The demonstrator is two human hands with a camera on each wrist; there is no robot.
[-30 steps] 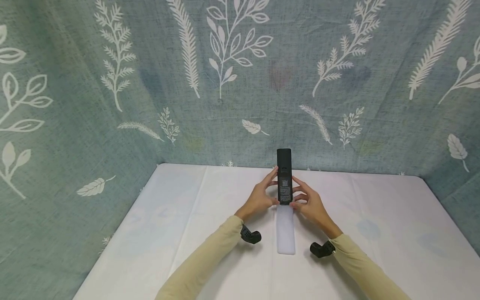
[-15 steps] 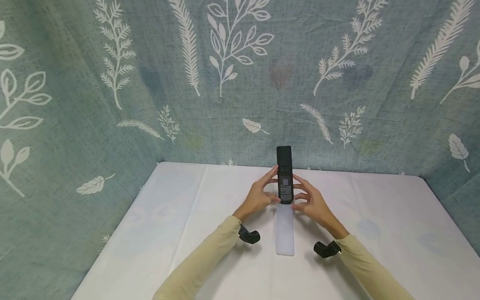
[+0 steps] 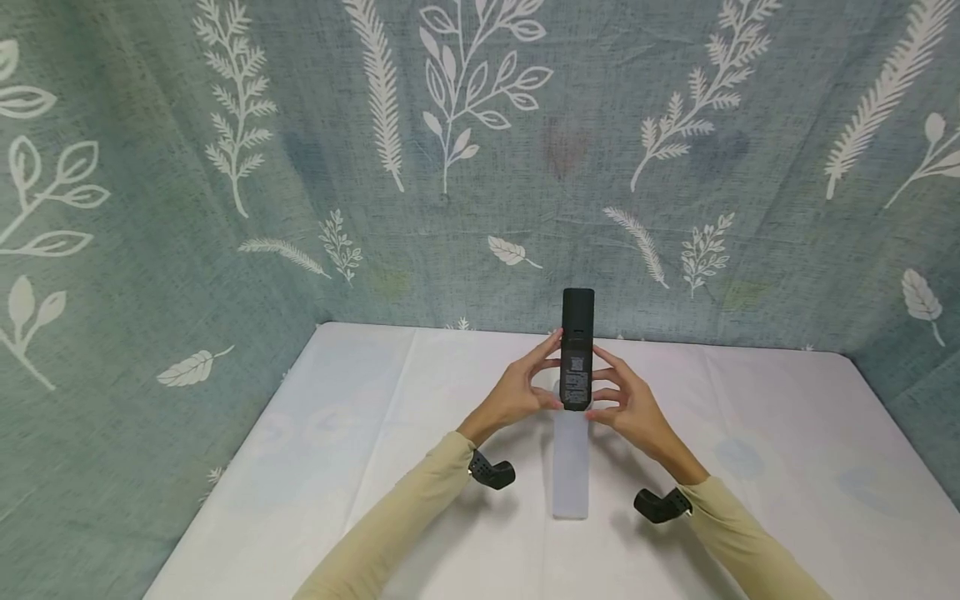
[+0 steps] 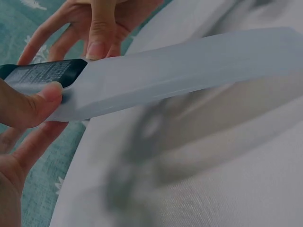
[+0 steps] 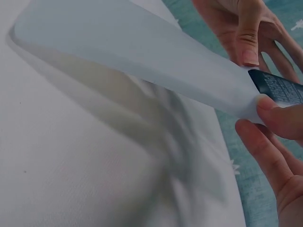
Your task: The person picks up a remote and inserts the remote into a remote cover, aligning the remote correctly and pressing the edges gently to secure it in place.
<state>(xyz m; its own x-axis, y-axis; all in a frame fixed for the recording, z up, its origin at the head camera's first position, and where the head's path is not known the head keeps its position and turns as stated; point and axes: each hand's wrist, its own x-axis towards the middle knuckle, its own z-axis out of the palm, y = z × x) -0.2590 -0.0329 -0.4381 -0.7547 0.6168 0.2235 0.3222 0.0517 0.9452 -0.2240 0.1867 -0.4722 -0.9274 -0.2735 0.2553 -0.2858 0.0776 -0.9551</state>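
Your left arm point(image 3: 393, 521) and right arm point(image 3: 750, 533) slant inward, so your left hand point(image 3: 517, 390) and right hand point(image 3: 632, 406) face each other, near but apart. Both grip, with your left thumb point(image 4: 45, 101) and right thumb point(image 5: 281, 118) nearest you and the fingers point(image 3: 543, 350) spread farther forward.

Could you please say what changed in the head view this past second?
The far end of the black remote has moved slightly up and right, the near end of the pale cover slightly down, and the forearms slightly apart. The left hand and right hand keep hold where remote and cover meet.
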